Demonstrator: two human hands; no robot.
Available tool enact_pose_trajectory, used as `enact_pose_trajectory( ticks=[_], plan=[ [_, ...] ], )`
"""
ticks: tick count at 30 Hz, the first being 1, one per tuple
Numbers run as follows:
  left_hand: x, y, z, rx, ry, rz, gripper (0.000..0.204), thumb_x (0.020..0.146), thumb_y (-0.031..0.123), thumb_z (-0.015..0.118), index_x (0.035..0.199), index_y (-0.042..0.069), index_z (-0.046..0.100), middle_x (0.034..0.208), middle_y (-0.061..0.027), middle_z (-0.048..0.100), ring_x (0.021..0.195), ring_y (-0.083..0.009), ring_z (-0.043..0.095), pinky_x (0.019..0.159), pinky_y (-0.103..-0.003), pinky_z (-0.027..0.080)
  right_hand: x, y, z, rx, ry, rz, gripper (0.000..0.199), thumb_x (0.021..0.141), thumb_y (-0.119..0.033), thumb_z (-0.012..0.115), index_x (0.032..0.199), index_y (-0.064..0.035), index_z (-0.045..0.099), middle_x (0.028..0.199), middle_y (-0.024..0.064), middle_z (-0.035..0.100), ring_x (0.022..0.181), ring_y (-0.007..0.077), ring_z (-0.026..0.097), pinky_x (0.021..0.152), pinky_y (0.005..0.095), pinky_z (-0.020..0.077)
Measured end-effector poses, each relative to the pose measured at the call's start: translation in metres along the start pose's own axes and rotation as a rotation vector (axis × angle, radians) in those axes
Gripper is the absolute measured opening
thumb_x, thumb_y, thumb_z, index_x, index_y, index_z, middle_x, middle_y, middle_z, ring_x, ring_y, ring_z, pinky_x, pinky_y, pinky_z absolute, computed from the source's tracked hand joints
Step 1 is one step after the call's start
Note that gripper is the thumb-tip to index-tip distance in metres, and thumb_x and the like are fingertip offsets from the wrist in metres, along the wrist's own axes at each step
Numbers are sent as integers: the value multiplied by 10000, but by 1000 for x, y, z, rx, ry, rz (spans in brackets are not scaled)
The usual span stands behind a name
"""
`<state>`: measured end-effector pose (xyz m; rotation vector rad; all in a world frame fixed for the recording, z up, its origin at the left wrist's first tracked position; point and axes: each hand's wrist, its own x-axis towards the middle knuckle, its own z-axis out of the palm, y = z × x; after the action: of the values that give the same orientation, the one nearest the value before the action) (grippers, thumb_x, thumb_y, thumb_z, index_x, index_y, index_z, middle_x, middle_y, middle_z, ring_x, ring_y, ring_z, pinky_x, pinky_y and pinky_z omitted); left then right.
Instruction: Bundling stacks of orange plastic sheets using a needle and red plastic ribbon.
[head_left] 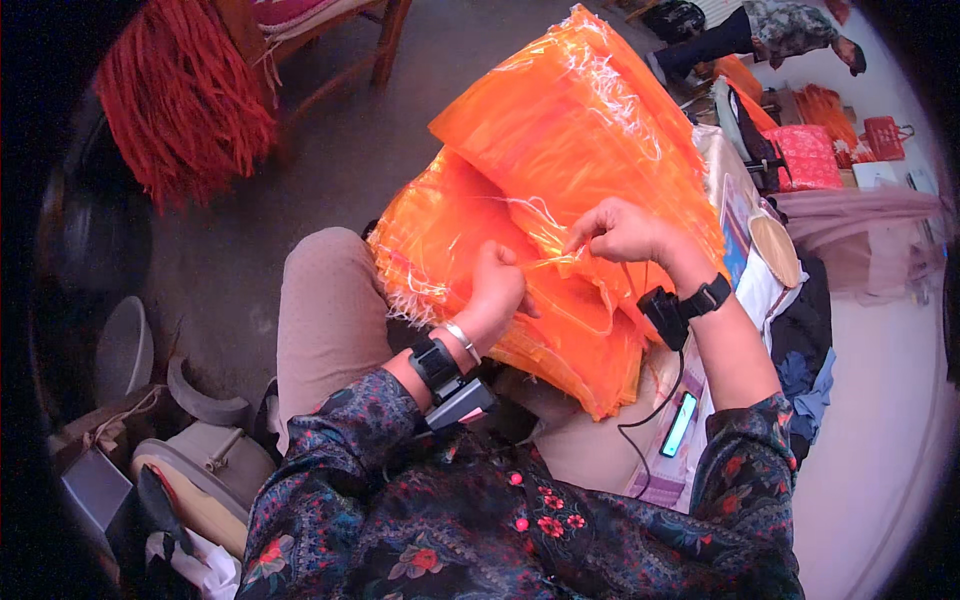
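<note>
Left hand (497, 285) and right hand (622, 232) both pinch a thin orange string (548, 263) over the stack of orange bags (560, 130) on the lap.

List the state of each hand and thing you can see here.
left hand: closed, pinching orange string
right hand: closed, pinching the same string
orange mesh bags: stacked on the lap, top ones folded back
red tassel bundle: hanging from a chair
small screen device: lit

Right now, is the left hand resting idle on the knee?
No, the left hand is closed on the orange sheer bags, pulling a thread with the right hand.
</note>
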<state>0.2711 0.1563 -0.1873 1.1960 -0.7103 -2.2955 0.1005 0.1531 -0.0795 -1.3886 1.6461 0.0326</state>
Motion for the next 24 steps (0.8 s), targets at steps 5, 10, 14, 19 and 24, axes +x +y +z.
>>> enact_pose_trajectory(
  ticks=[5, 10, 14, 19, 24],
  plan=[
    [1, 6, -7, 127, -71, 14, 168, 698, -72, 390, 781, 72, 362, 595, -76, 425, 393, -193, 443, 302, -352, 394, 8, -24, -2, -309, -93, 9, 294, 584, -48, 506, 832, -89, 659, 694, 111, 619, 628, 219, 580, 568, 327, 452],
    [1, 1, 11, 603, 21, 574, 108, 716, -72, 423, 756, 24, 392, 630, -26, 430, 607, -108, 445, 525, -237, 369, 15, -38, 22, -499, -69, -29, 351, 578, -62, 503, 894, -114, 647, 746, 149, 618, 724, 257, 591, 631, 354, 458],
    [1, 0, 12, 474, -98, 719, 153, 723, -102, 431, 785, 34, 397, 673, -30, 427, 614, -104, 441, 526, -250, 384, 2, -23, 28, -404, 90, -58, 396, 586, -34, 487, 948, -107, 627, 731, 153, 609, 694, 264, 587, 613, 361, 455],
    [-17, -5, 16, 326, -153, 787, 252, 649, -132, 428, 854, 14, 423, 769, -150, 472, 700, -324, 519, 591, -353, 414, -8, 3, 24, 221, 91, -23, 427, 621, 67, 420, 982, -66, 605, 568, -8, 478, 490, 75, 428, 465, 225, 360],
    [-51, -32, 16, 872, -167, 1086, 369, 556, -93, 492, 899, 43, 470, 855, -157, 422, 825, -339, 447, 685, -386, 379, -4, 19, 27, 336, 69, -39, 372, 626, 71, 413, 922, -50, 602, 569, -34, 466, 469, 48, 409, 442, 202, 339]
  ],
)
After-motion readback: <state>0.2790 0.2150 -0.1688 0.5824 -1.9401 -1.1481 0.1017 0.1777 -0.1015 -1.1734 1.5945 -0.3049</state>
